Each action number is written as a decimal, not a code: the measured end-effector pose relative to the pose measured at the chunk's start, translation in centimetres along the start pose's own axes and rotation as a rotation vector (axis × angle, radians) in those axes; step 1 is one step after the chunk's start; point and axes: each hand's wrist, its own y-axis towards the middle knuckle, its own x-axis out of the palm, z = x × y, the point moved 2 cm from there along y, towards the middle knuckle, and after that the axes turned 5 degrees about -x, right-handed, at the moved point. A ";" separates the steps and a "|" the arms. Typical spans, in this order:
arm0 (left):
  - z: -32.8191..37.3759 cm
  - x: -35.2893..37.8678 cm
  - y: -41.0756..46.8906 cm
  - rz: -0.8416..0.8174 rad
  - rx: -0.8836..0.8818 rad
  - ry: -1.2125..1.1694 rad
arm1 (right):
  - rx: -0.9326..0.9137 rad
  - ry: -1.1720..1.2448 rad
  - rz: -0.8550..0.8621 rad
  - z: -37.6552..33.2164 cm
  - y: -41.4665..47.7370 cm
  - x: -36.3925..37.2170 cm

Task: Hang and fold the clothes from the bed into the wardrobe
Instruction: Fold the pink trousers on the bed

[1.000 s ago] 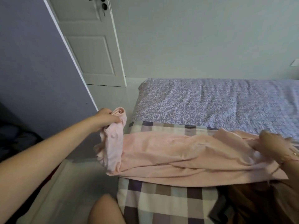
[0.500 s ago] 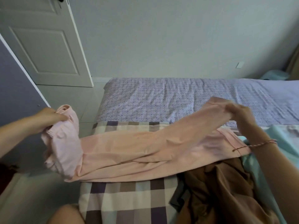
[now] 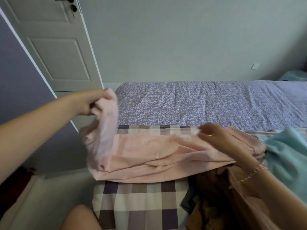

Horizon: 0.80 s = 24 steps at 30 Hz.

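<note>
The left hand [image 3: 93,103] is gripping one end of a long pale-pink cotton garment [image 3: 149,153], fingers curled round the bunched cloth and holding it raised at the left edge of the lilac-sheeted bed [image 3: 199,105]. The rest is lying across a brown-and-cream checked blanket [image 3: 137,196], its long axis running left to right. The right hand [image 3: 219,140] is hovering at the opposite end with its fingers bent, and I cannot tell if it is pinching cloth. With one hand at each end, the fold probably calls for carrying the left end rightward.
</note>
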 end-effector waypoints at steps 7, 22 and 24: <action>0.9 12.7 -2.2 -0.408 -0.012 0.067 | 0.020 1.086 -0.426 -9.5 0.1 6.8; -19.3 11.7 -1.6 0.389 0.444 0.470 | 0.481 1.133 -0.253 -12.4 4.4 9.0; -19.5 11.2 -0.9 0.584 0.408 0.461 | 0.422 1.174 -0.254 -14.1 5.0 9.4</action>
